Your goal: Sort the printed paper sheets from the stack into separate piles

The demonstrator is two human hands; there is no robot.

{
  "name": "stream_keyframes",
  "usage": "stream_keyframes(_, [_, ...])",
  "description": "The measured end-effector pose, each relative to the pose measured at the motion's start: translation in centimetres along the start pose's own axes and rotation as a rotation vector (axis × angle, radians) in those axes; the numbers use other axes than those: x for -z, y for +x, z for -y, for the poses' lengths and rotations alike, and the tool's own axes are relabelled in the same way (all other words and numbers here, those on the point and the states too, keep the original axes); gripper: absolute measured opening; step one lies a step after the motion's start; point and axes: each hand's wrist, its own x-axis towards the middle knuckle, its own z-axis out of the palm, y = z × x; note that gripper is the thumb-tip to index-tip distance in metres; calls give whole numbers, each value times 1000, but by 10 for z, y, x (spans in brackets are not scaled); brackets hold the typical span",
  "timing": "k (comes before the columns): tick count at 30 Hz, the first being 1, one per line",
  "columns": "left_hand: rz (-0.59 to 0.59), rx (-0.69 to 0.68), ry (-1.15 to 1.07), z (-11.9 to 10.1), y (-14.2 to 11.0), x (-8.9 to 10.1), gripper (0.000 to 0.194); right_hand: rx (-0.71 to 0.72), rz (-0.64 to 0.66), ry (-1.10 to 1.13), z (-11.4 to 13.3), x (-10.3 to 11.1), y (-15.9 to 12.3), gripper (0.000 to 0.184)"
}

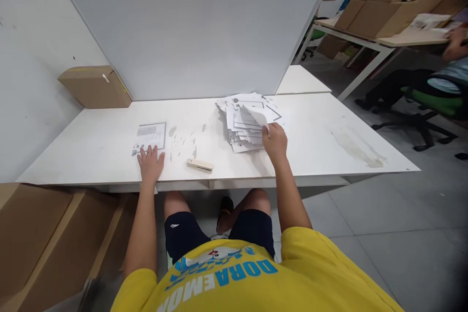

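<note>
A messy stack of printed paper sheets (244, 139) lies right of centre on the white table. My right hand (275, 142) pinches the corner of the top sheet (258, 116), which curls up off the stack. To the left, a printed sheet (152, 134) lies flat on the tabletop. My left hand (150, 163) rests on its lower edge with the fingers spread. Between the two hands, near the front edge, lies a cream-coloured stapler (200, 165).
The white table (109, 156) has grey smudges. A whiteboard (193, 24) stands behind it. One cardboard box (95, 87) sits at the back left; more boxes (54, 239) are at lower left. Another person's hand (457, 41) is at the far-right table.
</note>
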Motion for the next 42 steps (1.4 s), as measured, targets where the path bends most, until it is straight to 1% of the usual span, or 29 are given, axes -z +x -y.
stream_keyframes(2, [16, 1, 2, 0, 1, -2, 69, -46, -176, 141, 0, 5, -1, 28])
stream_keyframes(4, [28, 7, -7, 2, 2, -5, 68, -133, -356, 344, 1, 8, 3, 30])
stream_keyframes(6, [11, 10, -31, 3, 2, -6, 66, -268, -525, 601, 2, 8, 10, 33])
stream_keyframes(7, [-17, 2, -54, 2, 2, -7, 64, -354, -585, 741, 2, 7, 15, 34])
stream_keyframes(8, [-55, -12, -80, -1, 3, -6, 62, -446, -602, 889, 3, 4, 20, 34])
stream_keyframes(9, [-96, -30, -107, -7, 6, -5, 58, -544, -584, 1036, 4, 1, 24, 34])
stream_keyframes(10, [-133, -50, -133, -17, 11, -3, 54, -641, -539, 1172, 6, -2, 27, 34])
stream_keyframes(11, [-162, -89, -157, -31, 18, -1, 51, -730, -484, 1290, 9, -6, 28, 34])
stream_keyframes(12, [-172, -143, -174, -50, 27, 2, 48, -802, -429, 1387, 13, -9, 28, 34])
stream_keyframes(13, [-170, -227, -189, -74, 37, 4, 46, -862, -385, 1461, 18, -12, 27, 34])
stream_keyframes(15, [-124, -539, -216, -131, 56, 7, 45, -962, -342, 1543, 29, -17, 18, 34])
stream_keyframes(16, [-74, -670, -211, -161, 63, 7, 46, -1008, -322, 1565, 35, -18, 12, 34])
stream_keyframes(17, [1, -771, -184, -189, 68, 5, 50, -1045, -319, 1581, 40, -18, 5, 34])
stream_keyframes(18, [68, -818, -144, -215, 70, 2, 55, -1069, -328, 1593, 44, -17, -4, 34])
stream_keyframes(19, [114, -835, -98, -236, 71, -1, 59, -1077, -352, 1601, 47, -15, -14, 34])
stream_keyframes(20, [140, -835, -55, -252, 70, -5, 63, -1069, -386, 1609, 50, -13, -24, 35])
stream_keyframes(21, [143, -827, -21, -264, 68, -9, 65, -1054, -422, 1613, 51, -9, -36, 35])
stream_keyframes(22, [135, -821, 1, -270, 67, -13, 64, -1042, -457, 1610, 52, -5, -49, 35])
stream_keyframes(24, [93, -822, 10, -273, 63, -18, 58, -1030, -510, 1585, 51, 4, -73, 36])
stream_keyframes(26, [39, -843, -2, -268, 61, -19, 49, -1047, -544, 1542, 48, 13, -94, 36])
stream_keyframes(28, [-39, -892, -17, -263, 60, -19, 37, -1067, -583, 1505, 46, 22, -108, 36])
stream_keyframes(30, [-104, -948, -37, -262, 58, -18, 27, -1067, -635, 1483, 44, 30, -117, 37])
stream_keyframes(31, [-127, -969, -49, -263, 58, -17, 25, -1057, -663, 1473, 44, 34, -119, 37])
stream_keyframes(33, [-160, -996, -83, -266, 56, -15, 26, -1041, -711, 1450, 43, 39, -123, 37])
stream_keyframes(35, [-208, -1013, -152, -268, 51, -11, 26, -1054, -738, 1430, 41, 41, -128, 37])
stream_keyframes(37, [-291, -1038, -266, -269, 40, -5, 25, -1082, -716, 1437, 39, 40, -134, 37])
stream_keyframes(39, [-371, -1083, -392, -267, 19, -2, 23, -1101, -663, 1464, 37, 36, -142, 37])
stream_keyframes(41, [-398, -1159, -485, -264, -9, -3, 22, -1103, -610, 1483, 36, 30, -151, 37])
stream_keyframes(42, [-380, -1206, -515, -262, -25, -7, 21, -1102, -580, 1488, 36, 28, -154, 37])
